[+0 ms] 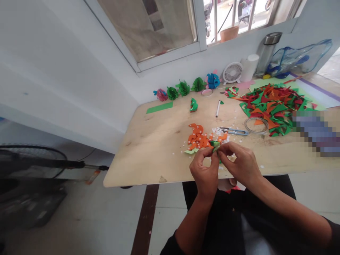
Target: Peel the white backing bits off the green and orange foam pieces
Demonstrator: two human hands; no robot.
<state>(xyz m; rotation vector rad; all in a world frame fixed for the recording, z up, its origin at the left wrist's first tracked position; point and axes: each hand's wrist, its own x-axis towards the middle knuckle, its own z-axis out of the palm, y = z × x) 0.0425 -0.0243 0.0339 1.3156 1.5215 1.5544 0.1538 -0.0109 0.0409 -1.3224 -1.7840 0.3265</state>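
A person is working at a pale wooden table (148, 148), and a loose heap of bright orange curved paper pieces (196, 137) is serving as the landmark here. Just to the right of the orange heap, at its near corner, a small green paper piece (215, 143) is sitting between the two hands. The left hand (204, 171) is pinching it from below, thumb and forefinger closed together on it. The right hand (240, 161) is meeting it from the other side, its thumb and fingertips also drawn together at the piece; exactly where each fingertip is pressing is too small to tell.

A pale green paper strip (190, 151) is lying at the near edge of the orange heap. Tiny white paper scraps (218, 131) are scattering around its right side, where blue-handled metal snips (236, 131) are resting, and farther right a round clear ring (256, 125) is lying beside a large mound of red, green and orange paper offcuts (276, 106). Beyond the orange heap, a green layered paper shape (193, 105) and a slim white pen (218, 108) are lying apart. Farther beyond it, five folded-paper figures (183, 88) in pink, green and blue are standing in a row along the wall.
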